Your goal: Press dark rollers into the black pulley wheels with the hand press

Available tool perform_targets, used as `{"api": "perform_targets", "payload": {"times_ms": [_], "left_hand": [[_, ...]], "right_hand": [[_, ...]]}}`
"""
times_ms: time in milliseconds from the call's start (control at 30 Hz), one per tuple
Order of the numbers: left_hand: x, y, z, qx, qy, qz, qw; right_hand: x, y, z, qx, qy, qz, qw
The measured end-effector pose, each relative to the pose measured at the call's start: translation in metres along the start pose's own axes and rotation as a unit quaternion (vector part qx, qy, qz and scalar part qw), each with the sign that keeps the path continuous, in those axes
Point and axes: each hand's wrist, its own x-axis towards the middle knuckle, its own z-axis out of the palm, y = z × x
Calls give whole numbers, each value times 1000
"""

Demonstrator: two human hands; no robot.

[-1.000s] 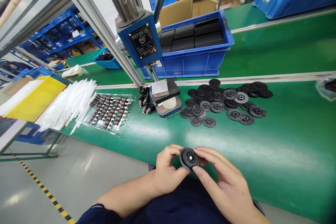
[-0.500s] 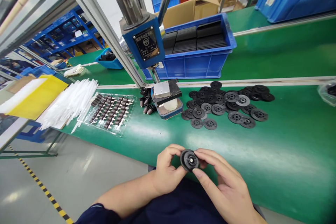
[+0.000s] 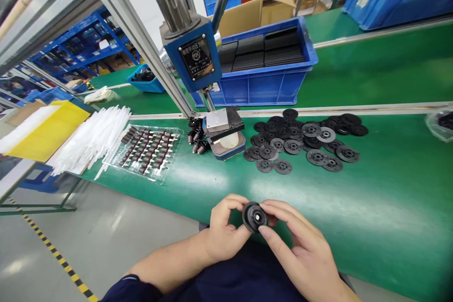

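Between my two hands is a round black disc part (image 3: 255,217) with raised rings and a pale metal centre, held just in front of my body near the bench's front edge. My left hand (image 3: 228,231) pinches its left rim between thumb and fingers. On the right rim, the thumb and fingers of my right hand (image 3: 297,240) are closed as well. Its underside is hidden from me. Beyond the hands lies a loose pile of flat black discs (image 3: 293,146) with slotted centres. A blue hand press (image 3: 198,56) stands left of that pile.
Dark cylindrical parts with pale shafts lie in a clear tray (image 3: 150,153). White tubes (image 3: 95,139) and a yellow sheet (image 3: 53,130) are farther left. Behind the press, a blue crate (image 3: 262,86) holds black plates. The green bench (image 3: 382,207) runs across; a plastic bag (image 3: 440,122) sits right.
Both hands keep their grip on the disc part, with hardly any movement. The whole view has shifted very slightly.
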Motion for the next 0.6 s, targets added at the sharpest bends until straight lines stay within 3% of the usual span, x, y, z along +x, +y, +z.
{"api": "perform_targets", "payload": {"times_ms": [600], "left_hand": [[-8,-6,1,-21,-9,-35,999]], "right_hand": [[-1,3,1,2,-2,11,1000]]}}
